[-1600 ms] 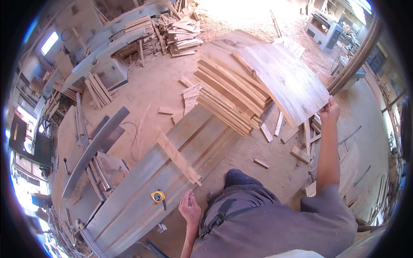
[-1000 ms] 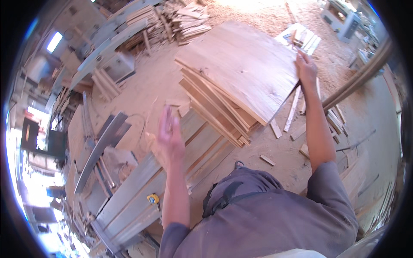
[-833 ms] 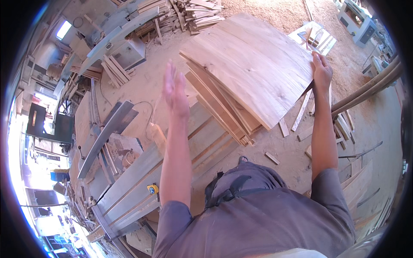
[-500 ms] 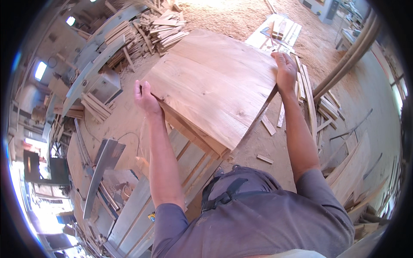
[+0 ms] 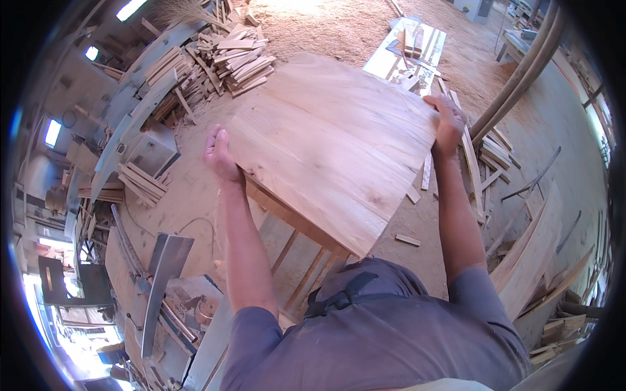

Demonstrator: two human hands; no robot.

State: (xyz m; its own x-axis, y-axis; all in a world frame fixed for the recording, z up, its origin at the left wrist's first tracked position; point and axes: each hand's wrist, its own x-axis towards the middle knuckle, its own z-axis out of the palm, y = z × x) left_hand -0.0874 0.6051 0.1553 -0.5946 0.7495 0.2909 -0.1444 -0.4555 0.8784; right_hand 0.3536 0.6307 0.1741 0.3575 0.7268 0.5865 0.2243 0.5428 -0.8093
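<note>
A wide, pale wooden panel (image 5: 332, 143) with visible grain and a few knots lies in front of my body. My left hand (image 5: 223, 155) grips its left edge, thumb up and the other fingers partly hidden. On the opposite edge, near the far right corner, my right hand (image 5: 448, 124) is closed around the side, its fingertips partly out of sight. Beneath the panel's near left side shows a wooden edge piece (image 5: 297, 218); the rest of it is covered. The panel's near corner reaches close to my waist.
Below the panel is a slatted grey surface (image 5: 287, 244). A machine with a long metal fence (image 5: 163, 287) stands at the left. Stacked offcuts (image 5: 241, 62) lie at far left, loose strips (image 5: 466, 156) at right, near a white board (image 5: 381, 65). Sawdust (image 5: 313, 29) covers the far floor.
The panel has shifted slightly right and nearer my body. Its near left edge now sits closer to the wooden piece below. Both hands stay on its edges.
</note>
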